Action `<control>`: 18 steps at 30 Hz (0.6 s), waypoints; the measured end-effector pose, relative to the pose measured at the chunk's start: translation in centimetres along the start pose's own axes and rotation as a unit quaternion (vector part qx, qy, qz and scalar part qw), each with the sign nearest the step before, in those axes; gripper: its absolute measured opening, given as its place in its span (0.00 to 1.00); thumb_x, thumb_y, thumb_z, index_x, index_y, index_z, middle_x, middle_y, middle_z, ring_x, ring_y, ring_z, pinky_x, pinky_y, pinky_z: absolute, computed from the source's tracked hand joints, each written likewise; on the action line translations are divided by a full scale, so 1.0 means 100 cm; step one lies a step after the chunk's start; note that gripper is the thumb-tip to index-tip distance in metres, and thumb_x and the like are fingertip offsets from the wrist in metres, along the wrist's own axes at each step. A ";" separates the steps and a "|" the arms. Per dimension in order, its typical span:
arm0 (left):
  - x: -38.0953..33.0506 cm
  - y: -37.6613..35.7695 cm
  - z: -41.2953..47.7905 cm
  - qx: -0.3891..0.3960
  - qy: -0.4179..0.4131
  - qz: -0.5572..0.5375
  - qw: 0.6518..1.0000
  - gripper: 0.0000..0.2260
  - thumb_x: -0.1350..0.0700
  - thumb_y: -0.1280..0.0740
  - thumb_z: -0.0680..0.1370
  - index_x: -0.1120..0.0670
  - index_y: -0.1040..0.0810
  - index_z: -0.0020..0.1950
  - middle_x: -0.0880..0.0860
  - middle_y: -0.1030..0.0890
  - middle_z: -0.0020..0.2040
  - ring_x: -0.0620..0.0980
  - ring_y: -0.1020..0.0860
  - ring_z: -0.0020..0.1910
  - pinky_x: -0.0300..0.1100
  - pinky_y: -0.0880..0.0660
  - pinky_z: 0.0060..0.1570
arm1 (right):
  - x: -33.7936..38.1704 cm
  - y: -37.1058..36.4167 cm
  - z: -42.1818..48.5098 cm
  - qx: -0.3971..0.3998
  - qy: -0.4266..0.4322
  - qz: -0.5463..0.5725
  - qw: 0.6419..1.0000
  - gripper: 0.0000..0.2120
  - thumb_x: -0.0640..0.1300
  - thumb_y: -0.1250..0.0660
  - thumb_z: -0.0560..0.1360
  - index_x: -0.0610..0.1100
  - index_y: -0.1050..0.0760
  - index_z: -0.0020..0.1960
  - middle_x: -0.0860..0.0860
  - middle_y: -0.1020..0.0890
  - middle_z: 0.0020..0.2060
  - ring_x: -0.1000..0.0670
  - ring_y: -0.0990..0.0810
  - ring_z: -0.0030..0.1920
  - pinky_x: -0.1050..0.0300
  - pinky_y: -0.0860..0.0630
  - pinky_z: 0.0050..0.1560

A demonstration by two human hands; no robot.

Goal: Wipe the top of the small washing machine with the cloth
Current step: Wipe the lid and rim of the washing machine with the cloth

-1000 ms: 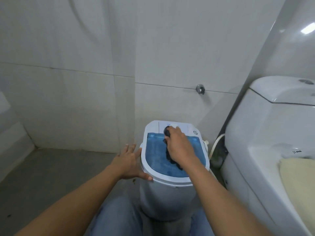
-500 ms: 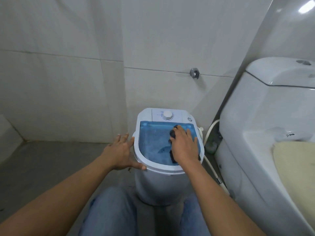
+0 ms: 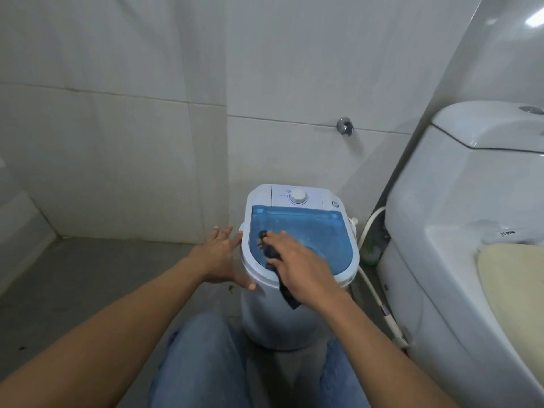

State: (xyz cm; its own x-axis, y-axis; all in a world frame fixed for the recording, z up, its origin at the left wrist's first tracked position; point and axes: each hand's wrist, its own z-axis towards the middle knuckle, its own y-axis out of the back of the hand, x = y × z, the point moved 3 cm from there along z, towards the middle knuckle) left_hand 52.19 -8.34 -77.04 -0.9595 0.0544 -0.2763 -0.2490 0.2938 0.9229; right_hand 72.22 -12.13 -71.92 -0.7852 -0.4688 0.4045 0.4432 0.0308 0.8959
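A small white washing machine (image 3: 265, 316) stands on the floor against the tiled wall, with a see-through blue lid (image 3: 318, 231) and a white dial (image 3: 298, 196) on the panel behind it. My right hand (image 3: 300, 265) presses a dark cloth (image 3: 287, 293) flat on the near left part of the lid; one end of the cloth hangs over the front rim. My left hand (image 3: 222, 257) rests on the machine's left side, fingers spread, thumb on the rim.
A white toilet (image 3: 459, 231) with a cream seat cover (image 3: 518, 278) stands close on the right. A white hose (image 3: 372, 275) runs between toilet and machine. A chrome wall fitting (image 3: 344, 125) sits above the machine. Grey floor (image 3: 88, 275) lies to the left; my jeans-clad knees (image 3: 200, 363) are below.
My right hand has drawn the cloth from the dial panel at the back, across the right of the lid, to its near left part. The left hand stays on the machine's side.
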 end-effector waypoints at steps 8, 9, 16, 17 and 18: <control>0.002 0.010 0.001 0.028 -0.009 0.071 0.997 0.65 0.30 0.21 0.57 0.44 0.56 0.83 0.55 0.55 0.84 0.61 0.57 0.82 0.61 0.43 0.77 | -0.009 -0.045 -0.038 -0.024 0.168 -0.203 0.964 0.26 0.39 0.30 0.73 0.50 0.28 0.69 0.53 0.26 0.70 0.45 0.31 0.72 0.45 0.32 0.69; 0.001 0.011 0.000 0.027 -0.008 0.073 0.997 0.65 0.30 0.21 0.57 0.44 0.56 0.83 0.55 0.55 0.84 0.61 0.57 0.82 0.61 0.43 0.77 | -0.015 -0.044 -0.045 -0.045 0.180 -0.206 0.961 0.26 0.36 0.32 0.72 0.49 0.27 0.69 0.52 0.26 0.70 0.44 0.30 0.71 0.45 0.31 0.69; 0.001 0.010 -0.002 0.030 -0.006 0.060 0.998 0.65 0.30 0.20 0.57 0.43 0.57 0.83 0.55 0.55 0.84 0.61 0.57 0.82 0.62 0.42 0.77 | -0.090 0.001 -0.082 -0.044 0.245 -0.241 0.938 0.25 0.33 0.46 0.75 0.47 0.25 0.68 0.52 0.25 0.69 0.42 0.30 0.71 0.42 0.33 0.70; 0.000 0.010 -0.002 0.032 -0.004 0.058 0.998 0.65 0.31 0.20 0.57 0.43 0.57 0.83 0.55 0.55 0.84 0.61 0.57 0.82 0.62 0.42 0.77 | -0.104 0.013 -0.082 -0.052 0.227 -0.222 0.947 0.24 0.33 0.45 0.75 0.48 0.26 0.68 0.51 0.25 0.69 0.42 0.29 0.71 0.43 0.33 0.70; 0.000 0.010 -0.002 0.033 -0.002 0.057 0.998 0.65 0.31 0.20 0.57 0.42 0.57 0.83 0.54 0.56 0.84 0.61 0.58 0.82 0.62 0.43 0.77 | -0.117 0.028 -0.080 -0.075 0.191 -0.184 0.961 0.24 0.32 0.43 0.75 0.49 0.26 0.67 0.50 0.24 0.67 0.41 0.29 0.70 0.43 0.33 0.70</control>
State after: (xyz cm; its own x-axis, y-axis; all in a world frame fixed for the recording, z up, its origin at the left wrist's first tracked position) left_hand 51.94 -8.23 -76.05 -0.9806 0.0948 -0.1718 -0.1290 0.3478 0.9286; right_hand 86.13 -13.62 -75.67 -0.6979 -0.7139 -0.0570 0.2454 -0.3132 0.9174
